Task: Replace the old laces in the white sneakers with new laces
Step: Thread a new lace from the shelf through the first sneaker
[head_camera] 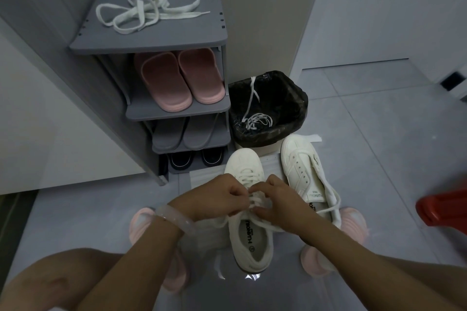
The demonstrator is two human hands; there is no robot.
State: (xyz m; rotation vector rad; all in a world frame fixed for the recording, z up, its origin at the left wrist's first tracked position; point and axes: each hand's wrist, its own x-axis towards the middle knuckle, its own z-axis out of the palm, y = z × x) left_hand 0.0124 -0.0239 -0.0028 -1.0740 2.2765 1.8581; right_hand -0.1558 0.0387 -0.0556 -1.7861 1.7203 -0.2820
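Lacing near white canvas sneaker (249, 222) | my left hand (217, 198) and right hand (274, 201) each pinch its flat white lace (252, 201) | next: feed the ends through upper eyelets, I judge

White sneakers (249, 232), grey rack (149, 40) — pink slippers (177, 78), black bin liner (267, 106), red stool (444, 209)

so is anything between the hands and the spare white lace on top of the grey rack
Nothing visible blocks it. The loose flat white lace lies alone on the grey rack's top shelf, though both hands, left and right, are pinching the near white sneaker's lace.
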